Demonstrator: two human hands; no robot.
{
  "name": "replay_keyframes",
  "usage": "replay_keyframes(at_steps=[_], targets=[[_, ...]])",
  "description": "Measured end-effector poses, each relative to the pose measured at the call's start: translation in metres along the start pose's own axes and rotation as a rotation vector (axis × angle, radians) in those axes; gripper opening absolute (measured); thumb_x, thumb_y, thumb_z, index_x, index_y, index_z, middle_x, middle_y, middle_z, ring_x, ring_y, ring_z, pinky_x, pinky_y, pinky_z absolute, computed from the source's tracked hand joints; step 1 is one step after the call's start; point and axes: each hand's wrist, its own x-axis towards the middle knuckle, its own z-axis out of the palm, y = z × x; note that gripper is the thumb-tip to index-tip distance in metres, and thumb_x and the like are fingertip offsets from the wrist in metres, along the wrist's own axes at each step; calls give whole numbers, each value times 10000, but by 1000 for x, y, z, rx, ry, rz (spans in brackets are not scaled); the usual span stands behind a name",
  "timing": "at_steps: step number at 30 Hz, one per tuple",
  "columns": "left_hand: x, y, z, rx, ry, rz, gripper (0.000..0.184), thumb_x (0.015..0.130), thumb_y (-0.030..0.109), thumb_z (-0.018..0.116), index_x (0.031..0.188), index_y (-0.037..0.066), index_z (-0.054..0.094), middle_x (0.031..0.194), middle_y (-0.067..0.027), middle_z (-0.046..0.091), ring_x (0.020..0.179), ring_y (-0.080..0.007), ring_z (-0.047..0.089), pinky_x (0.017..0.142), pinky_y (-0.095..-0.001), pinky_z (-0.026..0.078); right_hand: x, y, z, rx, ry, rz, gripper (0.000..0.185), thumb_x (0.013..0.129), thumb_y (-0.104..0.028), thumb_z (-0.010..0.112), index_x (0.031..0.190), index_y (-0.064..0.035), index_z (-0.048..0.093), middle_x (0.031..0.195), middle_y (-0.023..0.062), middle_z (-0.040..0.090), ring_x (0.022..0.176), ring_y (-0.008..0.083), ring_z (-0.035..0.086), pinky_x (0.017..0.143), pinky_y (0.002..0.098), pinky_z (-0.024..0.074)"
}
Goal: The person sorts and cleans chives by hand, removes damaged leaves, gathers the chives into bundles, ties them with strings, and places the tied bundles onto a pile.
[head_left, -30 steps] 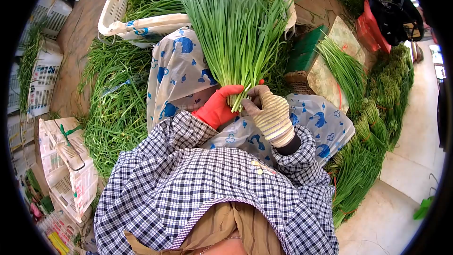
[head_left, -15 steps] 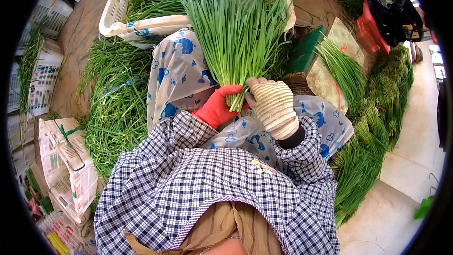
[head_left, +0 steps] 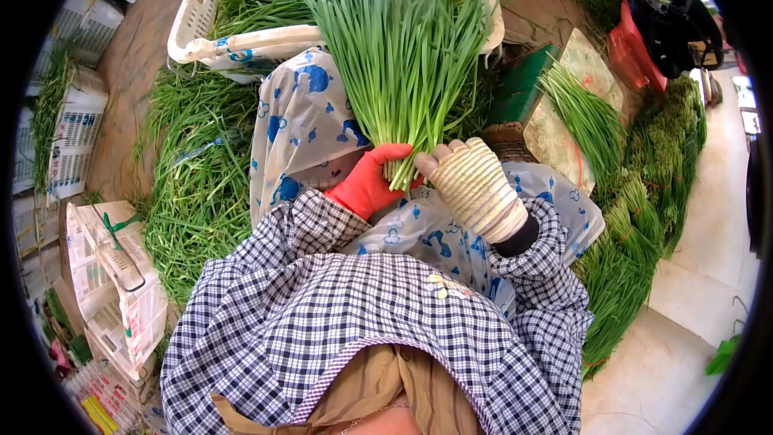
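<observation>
A large fanned bunch of long green stalks (head_left: 398,56) has its pale cut ends pointing toward me. My left hand (head_left: 372,181), in a red glove, is closed around the lower stems. Beside the stem ends is my right hand (head_left: 471,185), in a striped cream glove; its fingers are curled together at the right side of the bunch, and whatever they hold is hidden. Below both hands, a clear plastic sheet with blue prints (head_left: 302,121) covers my lap.
A white crate (head_left: 193,28) of greens stands ahead. Loose greens (head_left: 197,185) lie at the left, near another crate (head_left: 113,274). At the right are a tied bunch (head_left: 584,117) on a board, piled bundles (head_left: 628,250) and a person's dark-clothed arm (head_left: 688,12).
My right hand has turned and shifted slightly right beside the stem ends, its fingers now curled with the back of the glove showing. My left hand keeps its hold on the bunch.
</observation>
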Motion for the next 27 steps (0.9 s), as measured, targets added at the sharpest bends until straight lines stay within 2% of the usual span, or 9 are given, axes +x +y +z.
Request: replay_keyframes(at_steps=[2, 6, 8, 11, 15, 17, 18, 22, 27], targets=[[1, 1, 2, -140, 71, -37, 328, 863, 171, 609, 1169, 52, 593, 1080, -108, 657, 990, -234, 628, 889, -381, 514, 3, 1, 0, -15, 7, -30, 190, 813, -148, 557, 999, -114, 584, 844, 57, 606, 799, 226, 610, 713, 360, 456], [13, 0, -15, -289, 6, -174, 309, 866, 166, 604, 1148, 41, 603, 1054, -113, 664, 963, -230, 635, 862, -376, 519, 8, 5, 0, -54, -1, -110, 180, 808, -174, 573, 976, -110, 583, 820, 50, 602, 789, 219, 615, 701, 348, 459], [11, 1, -16, -345, -132, -131, 328, 872, 172, 593, 1165, 24, 592, 1077, -125, 658, 983, -239, 631, 881, -380, 514, 10, 6, 1, -54, -10, -119, 168, 809, -175, 573, 962, -107, 580, 815, 50, 599, 784, 218, 616, 696, 347, 459], [18, -6, -27, -371, -142, -120, 462, 894, 205, 524, 1312, 9, 504, 1241, -159, 603, 1124, -284, 585, 1013, -442, 434, 10, 9, 7, -58, 86, -147, 144, 810, -178, 574, 935, -106, 571, 799, 45, 596, 770, 217, 618, 680, 350, 460], [12, -1, -16, -402, -224, -120, 491, 893, 202, 515, 1343, 11, 470, 1291, -162, 569, 1169, -293, 554, 1053, -439, 393, 13, 6, 4, -62, 66, -234, 106, 798, -195, 582, 862, -111, 570, 724, 20, 581, 710, 199, 613, 658, 342, 464], [4, 7, 8, -378, -257, -75, 533, 895, 189, 506, 1390, 16, 412, 1342, -167, 524, 1229, -292, 505, 1092, -438, 342, 12, 0, 5, -51, 202, -354, 100, 790, -201, 588, 835, -113, 574, 698, 15, 572, 685, 194, 612, 659, 337, 467], [4, 7, 2, -421, -304, -101, 561, 901, 176, 499, 1424, 23, 365, 1388, -168, 479, 1274, -287, 462, 1113, -440, 307, 11, -2, 7, -51, 48, -318, 144, 795, -214, 564, 886, -103, 577, 764, 23, 574, 775, 211, 601, 683, 351, 454], [5, 3, -3, -471, -288, -190, 551, 916, 184, 500, 1423, 14, 364, 1390, -159, 482, 1267, -283, 473, 1105, -435, 322, 9, -3, 7, 19, -36, -188, 162, 804, -228, 575, 897, -97, 588, 854, 42, 613, 818, 220, 615, 713, 358, 467], [2, 5, 14, -251, -71, -166, 524, 946, 227, 506, 1399, -9, 391, 1358, -154, 516, 1228, -270, 513, 1077, -425, 366, 0, -11, 0, 11, -63, -54, 325, 769, -353, 670, 926, -78, 598, 892, 69, 633, 849, 247, 622, 731, 377, 471]])
